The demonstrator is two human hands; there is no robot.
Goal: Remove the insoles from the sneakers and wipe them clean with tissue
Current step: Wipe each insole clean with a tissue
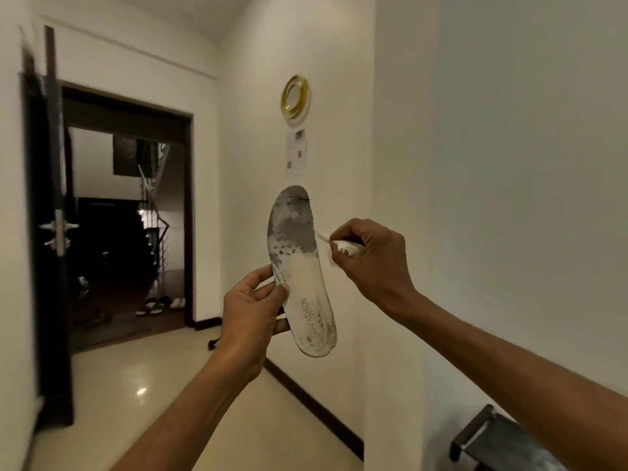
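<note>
Wiping is the step in hand: the left hand (249, 321) holds the insole (299, 270) upright in the air, toe end up, thumb and fingers clamped on its heel half along the left edge. The right hand (368, 258) has its fingers curled together around a wad of tissue (341, 245), a corner of which pokes out toward the insole's right edge and seems to just touch it, though blur makes contact hard to confirm.

Grey grime covers the toe half above the left thumb; the heel half below it, printed with "FASHION", looks paler. To do the step well, the tissue should press flat on the dirty patch and stroke from above the left thumb toward the toe, away from the holding fingers, with the left fingers braced behind so the thin sole does not fold back. Shifting the left grip lower would free more surface.

Open air lies all round both hands. The wall (339, 147) stands beyond the right knuckles, with a gold ring fixture (295, 96) and a paper notice (296, 153) above the insole's toe. A dark rack (503, 440) sits low under the right forearm, and the doorway (129, 215) opens well to the left.
</note>
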